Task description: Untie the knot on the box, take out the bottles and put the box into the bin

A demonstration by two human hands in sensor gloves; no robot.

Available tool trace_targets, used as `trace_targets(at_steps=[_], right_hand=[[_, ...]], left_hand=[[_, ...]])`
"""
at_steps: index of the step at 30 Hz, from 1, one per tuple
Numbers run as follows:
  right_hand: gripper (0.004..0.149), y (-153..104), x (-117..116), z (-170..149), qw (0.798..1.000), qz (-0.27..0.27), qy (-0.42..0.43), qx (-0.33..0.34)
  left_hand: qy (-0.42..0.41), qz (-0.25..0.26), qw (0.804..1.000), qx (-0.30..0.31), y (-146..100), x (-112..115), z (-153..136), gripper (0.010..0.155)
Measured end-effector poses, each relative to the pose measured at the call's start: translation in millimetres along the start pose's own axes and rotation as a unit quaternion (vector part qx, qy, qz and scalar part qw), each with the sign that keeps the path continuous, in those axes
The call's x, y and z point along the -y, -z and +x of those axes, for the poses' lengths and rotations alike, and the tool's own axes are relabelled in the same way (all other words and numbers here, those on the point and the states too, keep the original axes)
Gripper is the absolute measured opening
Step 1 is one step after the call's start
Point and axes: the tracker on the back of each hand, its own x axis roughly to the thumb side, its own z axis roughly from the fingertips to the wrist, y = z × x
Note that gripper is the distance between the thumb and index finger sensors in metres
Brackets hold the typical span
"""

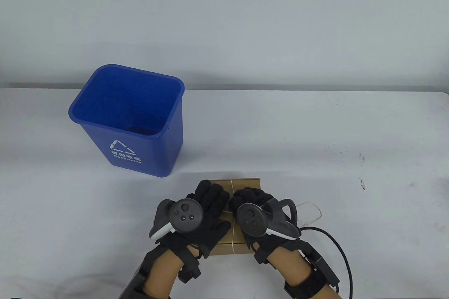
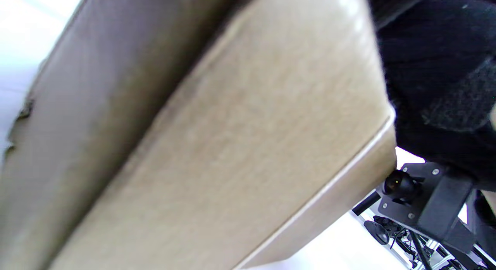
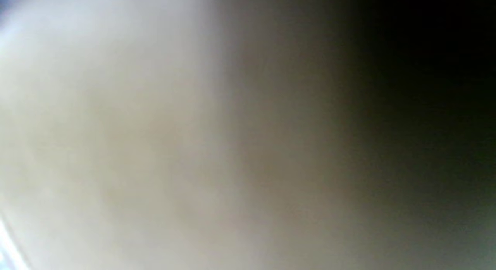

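Note:
A brown cardboard box (image 1: 247,184) lies near the table's front edge, tied with thin string (image 1: 232,184). My left hand (image 1: 210,198) lies flat on the box's left half, fingers straight. My right hand (image 1: 248,194) sits on the right half with its fingers curled at the string on the lid. A loose loop of the string (image 1: 312,212) trails onto the table to the right. The left wrist view is filled by the box's cardboard side (image 2: 252,138), with a black glove (image 2: 438,68) at its corner. The right wrist view is only a tan blur. No bottles show.
A blue recycling bin (image 1: 147,153) stands open and upright behind and to the left of the box. A black cable (image 1: 342,250) curves from my right wrist over the table at the lower right. The table's far edge meets a pale wall.

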Motion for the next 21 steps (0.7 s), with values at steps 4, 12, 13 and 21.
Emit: trace_targets(at_steps=[4, 12, 13, 21], right_hand=[[0.04, -4.5, 2.3, -13.8, 0.997, -0.024, 0.078, 0.013], [0.04, -11.9, 14.6, -35.8, 0.978, -0.072, 0.194, 0.02], [0.04, -12.0, 15.7, -39.5, 0.975, -0.072, 0.21, 0.019], [0.04, -14.8, 13.2, -65.5, 0.957, -0.094, 0.275, 0.02]], left_hand=[[-0.002, 0.005, 1.0, 0.0, 0.1, 0.0, -0.3, 0.081], [-0.008, 0.006, 1.0, -0.003, -0.6, -0.4, -1.8, 0.08], [-0.008, 0.005, 1.0, -0.002, -0.8, -0.2, -1.8, 0.08], [-0.008, 0.006, 1.0, 0.0, -1.8, 0.1, -2.7, 0.08]])
